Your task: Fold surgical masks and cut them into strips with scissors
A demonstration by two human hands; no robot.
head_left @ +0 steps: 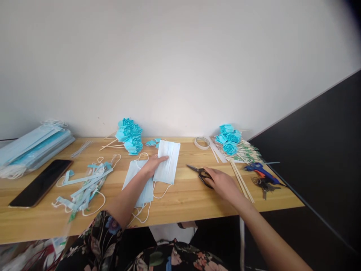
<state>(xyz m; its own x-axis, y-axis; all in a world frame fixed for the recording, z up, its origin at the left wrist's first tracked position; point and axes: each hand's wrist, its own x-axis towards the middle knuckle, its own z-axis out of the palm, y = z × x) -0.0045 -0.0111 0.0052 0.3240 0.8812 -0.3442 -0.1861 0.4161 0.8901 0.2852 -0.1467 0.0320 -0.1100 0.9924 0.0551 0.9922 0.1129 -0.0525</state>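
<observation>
My left hand [153, 164] pinches the near edge of a white face mask [168, 161] that lies on the wooden table [180, 195], over other pale blue masks [138, 180]. My right hand [222, 183] rests on the handles of black scissors [200, 174], whose blades point left on the tabletop; its fingers curl round the handles.
A stack of blue masks [31, 148] and a black phone [42, 182] lie at the left. Cut mask strips [84, 184] sit beside them. Blue fabric roses on sticks [129, 136] and more roses [229, 140], a tape roll [202, 142], skewers [241, 180], glue gun [261, 171] and keys [263, 184] lie at the right.
</observation>
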